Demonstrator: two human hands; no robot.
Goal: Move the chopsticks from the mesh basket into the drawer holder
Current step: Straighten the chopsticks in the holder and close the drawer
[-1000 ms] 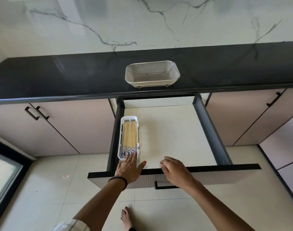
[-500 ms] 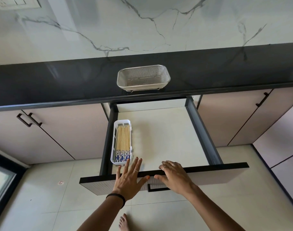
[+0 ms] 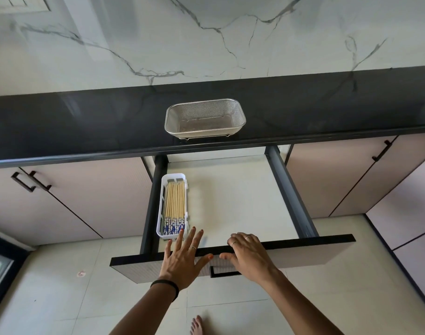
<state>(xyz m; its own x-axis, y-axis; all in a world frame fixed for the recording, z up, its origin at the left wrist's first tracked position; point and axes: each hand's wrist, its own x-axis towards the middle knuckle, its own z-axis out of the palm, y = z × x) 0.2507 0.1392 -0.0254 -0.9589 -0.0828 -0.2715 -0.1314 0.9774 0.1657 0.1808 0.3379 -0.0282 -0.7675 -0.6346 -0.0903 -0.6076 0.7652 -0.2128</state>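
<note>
left hand [image 3: 182, 259] now higher, chopsticks [image 3: 174, 206] beyond fingertips [image 3: 181, 234]

Shiny metal mesh basket [image 3: 205, 118] on glossy black countertop [image 3: 85, 122]; pale wooden chopsticks [image 3: 174, 204] in white plastic holder [image 3: 161, 209].

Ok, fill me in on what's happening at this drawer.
A person stands at an open drawer below a black counter. The chopsticks lie in the white holder at the drawer's left side, and the mesh basket on the counter looks empty. The left hand is spread open over the drawer front, and the right hand rests on its top edge. Neither holds anything.
</note>
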